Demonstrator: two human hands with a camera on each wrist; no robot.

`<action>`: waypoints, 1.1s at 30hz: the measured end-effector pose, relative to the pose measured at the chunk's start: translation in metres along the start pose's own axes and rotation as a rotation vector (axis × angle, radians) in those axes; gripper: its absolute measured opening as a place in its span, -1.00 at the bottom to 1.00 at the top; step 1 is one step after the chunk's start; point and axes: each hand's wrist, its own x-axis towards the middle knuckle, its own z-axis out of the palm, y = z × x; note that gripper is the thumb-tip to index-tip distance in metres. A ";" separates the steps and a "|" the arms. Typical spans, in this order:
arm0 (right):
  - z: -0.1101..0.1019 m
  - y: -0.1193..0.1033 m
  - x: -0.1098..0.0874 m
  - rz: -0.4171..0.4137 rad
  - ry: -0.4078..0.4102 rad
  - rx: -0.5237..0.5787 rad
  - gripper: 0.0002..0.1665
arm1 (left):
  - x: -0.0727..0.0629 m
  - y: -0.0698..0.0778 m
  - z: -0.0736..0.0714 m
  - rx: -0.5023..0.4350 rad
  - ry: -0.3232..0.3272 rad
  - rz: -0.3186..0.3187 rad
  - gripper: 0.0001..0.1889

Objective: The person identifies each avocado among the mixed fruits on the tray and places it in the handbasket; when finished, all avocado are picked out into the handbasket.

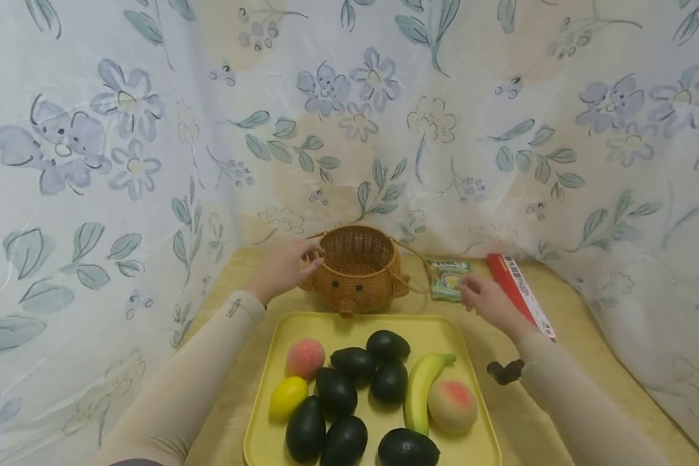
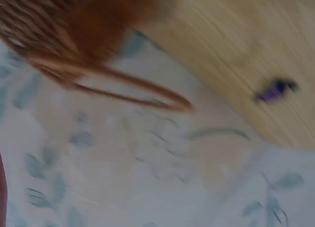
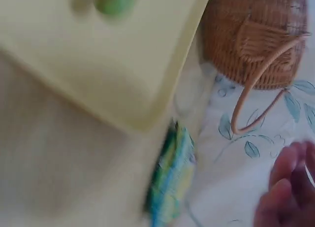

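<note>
A wicker basket (image 1: 355, 285) with an animal face and two looped handles stands behind the yellow tray (image 1: 260, 388). My left hand (image 1: 285, 266) is at the basket's left rim, thumb and fingers slightly bent; whether it touches the rim is hard to tell. In the left wrist view a basket handle (image 2: 133, 91) sticks out free of any fingers. To the basket's right, my right hand (image 1: 492, 303) hovers by a green snack packet (image 1: 447, 279), its fingers loosely bent and holding nothing. The right wrist view also has the packet (image 3: 172, 178), blurred, beside the other handle (image 3: 251, 89).
On the tray lie several avocados (image 1: 354, 366), a banana (image 1: 419, 388), a lemon (image 1: 288, 398), a pink peach (image 1: 305, 358) and a larger peach (image 1: 452, 406). A red-and-white box (image 1: 521, 294) lies right. A dark lump (image 1: 505, 372) is beside the right sleeve. Floral cloth (image 1: 355, 142) hangs behind.
</note>
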 end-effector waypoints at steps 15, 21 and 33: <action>0.043 0.085 -0.033 0.063 -0.141 0.168 -0.80 | -0.063 0.083 0.074 0.036 -0.563 0.364 -0.56; 0.043 0.096 -0.031 0.122 -0.241 0.325 -0.67 | -0.063 0.083 0.093 0.036 -0.595 0.262 -0.48; 0.043 0.101 -0.033 0.111 -0.243 0.365 -0.53 | -0.043 0.078 0.073 -0.078 -0.478 0.227 -0.44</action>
